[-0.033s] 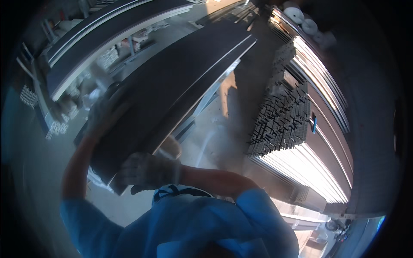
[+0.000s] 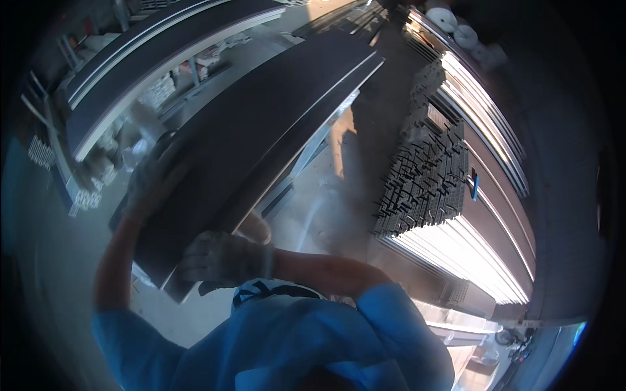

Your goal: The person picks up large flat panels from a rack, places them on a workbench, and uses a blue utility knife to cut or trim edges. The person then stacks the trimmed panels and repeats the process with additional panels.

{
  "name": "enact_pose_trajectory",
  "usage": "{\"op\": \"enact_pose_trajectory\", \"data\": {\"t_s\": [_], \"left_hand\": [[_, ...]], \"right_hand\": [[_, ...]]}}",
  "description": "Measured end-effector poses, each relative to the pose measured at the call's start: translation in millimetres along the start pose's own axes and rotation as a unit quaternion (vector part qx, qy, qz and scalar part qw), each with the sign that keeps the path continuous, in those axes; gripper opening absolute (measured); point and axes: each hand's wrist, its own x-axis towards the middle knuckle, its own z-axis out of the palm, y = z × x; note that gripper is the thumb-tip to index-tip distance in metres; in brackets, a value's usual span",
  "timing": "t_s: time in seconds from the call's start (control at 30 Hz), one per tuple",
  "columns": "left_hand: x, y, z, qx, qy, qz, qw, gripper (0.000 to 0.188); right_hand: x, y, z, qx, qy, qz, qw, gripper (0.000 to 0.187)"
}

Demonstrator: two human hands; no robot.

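A long dark panel (image 2: 261, 124) with a pale strip along its right edge runs from near my body toward the far centre. My left hand (image 2: 156, 179), in a grey work glove, lies on the panel's left side near its close end. Its fingers look spread over the dark top, though motion smears them. At the close right corner, my gloved right hand (image 2: 225, 260) is closed round the panel's edge, its fingers bent over the top. The thumb side and the panel's underside are hidden. Just below that edge shows a rounded tan thing (image 2: 255, 228) I cannot identify.
More long dark panels (image 2: 150, 65) lie at the far left. On the right is a tall stack of long profiles (image 2: 424, 182) with dark ends and shiny pale faces (image 2: 469, 254). White rolls (image 2: 443, 21) sit at the far right. Metal pieces (image 2: 85, 195) lie at the left.
The panel's near corner has dropped slightly toward my body. My hands stay in nearly the same places on it, and the surroundings have shifted a little to the left.
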Motion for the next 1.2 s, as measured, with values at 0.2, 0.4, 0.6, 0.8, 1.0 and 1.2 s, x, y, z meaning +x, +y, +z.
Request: {"op": "enact_pose_trajectory", "data": {"t_s": [0.2, 0.4, 0.6, 0.8, 1.0, 1.2], "left_hand": [[9.0, 17.8, -6.8, 0.014, -0.043, -0.071, 0.996, 0.055], [38.6, 29.0, 17.2, 0.046, -0.033, -0.112, 0.992, 0.062], [94.1, 55.1, 52.6, 0.138, -0.007, -0.177, 0.974, 0.064], [109.6, 57.9, 61.7, 0.127, -0.019, -0.308, 0.943, 0.057], [123.5, 49.7, 74.2, 0.1, 0.017, -0.333, 0.937, 0.05], [156.0, 31.6, 64.5, -0.022, -0.047, -0.424, 0.904, 0.047]], "right_hand": [[-45.6, 70.0, -50.8, -0.004, -0.012, -0.015, 1.0, 0.038], [-126.6, 188.2, -143.1, -0.061, -0.015, -0.009, 0.998, 0.04], [-264.7, 378.2, -333.7, -0.165, 0.043, 0.065, 0.983, 0.031], [-386.8, 473.0, -509.0, -0.298, 0.263, 0.603, 0.692, 0.053], [-351.4, 421.2, -362.2, -0.092, 0.173, 0.246, 0.949, 0.038], [-362.1, 464.2, -373.7, 0.003, 0.032, 0.494, 0.869, 0.026]]}}
